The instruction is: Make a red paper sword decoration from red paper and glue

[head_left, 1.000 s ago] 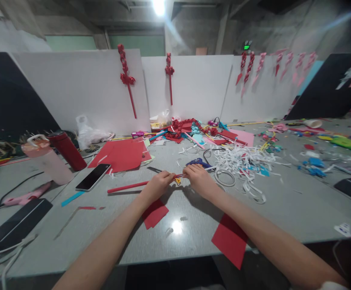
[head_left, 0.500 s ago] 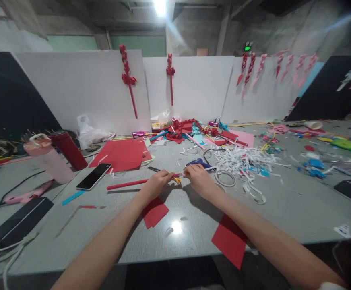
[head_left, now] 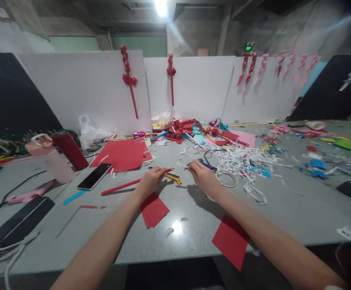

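Observation:
My left hand (head_left: 149, 180) is closed round a thin red paper tube (head_left: 121, 187), which slants out to the left; its other end shows red above the fingers. Just right of it lies a yellow-and-dark tool (head_left: 175, 179), perhaps a cutter or scissors. My right hand (head_left: 205, 177) hovers over the table, apart from the tube, with its fingers pinched together; what they hold, if anything, is too small to make out. Behind these fingers lies a dark blue tool (head_left: 207, 164), partly hidden. Red paper squares (head_left: 154, 211) lie beneath my left wrist.
White paper shreds (head_left: 243, 159) and a roll of tape (head_left: 226, 179) lie to the right. At left are a phone (head_left: 95, 176), a pink bottle (head_left: 51, 163), a red flask (head_left: 70, 151) and a pink glue gun (head_left: 32, 192). Another red paper (head_left: 231, 241) overhangs the front edge.
My hands have moved apart: the right one drew back to the right, away from the tube's end. My left hand shifted left with the red tube.

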The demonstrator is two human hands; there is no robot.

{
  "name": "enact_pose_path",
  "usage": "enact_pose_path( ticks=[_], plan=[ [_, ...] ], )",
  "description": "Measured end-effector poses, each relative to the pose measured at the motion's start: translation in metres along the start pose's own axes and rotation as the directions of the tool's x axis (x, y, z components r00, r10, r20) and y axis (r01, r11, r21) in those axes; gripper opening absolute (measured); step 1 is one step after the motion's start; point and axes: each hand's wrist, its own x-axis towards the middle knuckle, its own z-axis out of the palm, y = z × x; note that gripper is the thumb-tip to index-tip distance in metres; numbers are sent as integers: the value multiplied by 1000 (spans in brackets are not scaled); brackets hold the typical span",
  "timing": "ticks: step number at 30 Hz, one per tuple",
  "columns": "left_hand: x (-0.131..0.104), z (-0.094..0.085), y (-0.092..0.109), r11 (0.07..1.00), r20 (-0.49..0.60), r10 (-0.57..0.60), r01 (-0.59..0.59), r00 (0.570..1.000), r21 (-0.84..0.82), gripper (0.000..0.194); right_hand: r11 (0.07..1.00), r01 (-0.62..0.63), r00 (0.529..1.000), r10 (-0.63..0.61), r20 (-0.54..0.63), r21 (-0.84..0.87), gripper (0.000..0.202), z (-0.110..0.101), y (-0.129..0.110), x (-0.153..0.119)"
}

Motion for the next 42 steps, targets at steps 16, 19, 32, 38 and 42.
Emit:
enact_pose_path(
  ticks=[16, 19, 32, 38, 42],
  plan=[
    [2, -4, -2, 994, -68, -107, 106, 992, -24, 28, 984, -49, 988, 22, 156, 173, 58, 14, -5, -5],
    [2, -4, -4, 991, -74, -135, 133, 988, -31, 29, 963, -134, 981, 96, 167, 233, 50, 14, -5, -4],
    [1, -5, -9, 986, -56, -164, 161, 985, -51, 29, 948, -194, 980, 199, 5, 250, 31, 16, -2, -5],
    [0, -2, -17, 984, -71, -174, 172, 982, -44, 26, 864, -172, 984, 174, 41, 472, 28, 15, -12, -5],
    [-1, -1, -22, 983, -74, -179, 176, 981, -43, 24, 863, -178, 983, 182, 39, 472, 16, 8, -18, -4]
  ],
)
